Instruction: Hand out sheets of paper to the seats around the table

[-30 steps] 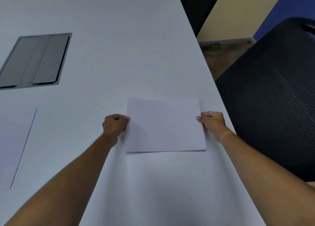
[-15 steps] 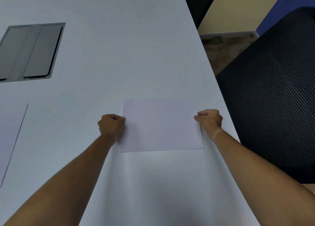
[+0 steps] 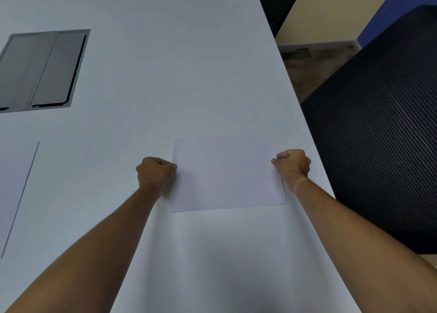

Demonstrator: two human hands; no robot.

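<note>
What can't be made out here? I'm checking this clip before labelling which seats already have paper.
- Second sheet, head view: cut off by the left edge, so its full extent is unseen.
- Left hand and right hand: fingers curled under, so the grip on the sheet is hidden.
- Mesh chair: seat cut off by the right edge.
- Table hatch: contents hidden by closed lids.

Both forearms are showing bare to the frame edge, no sleeves. The left hand (image 3: 155, 172) and right hand (image 3: 293, 163) are wearing nothing visible.
</note>
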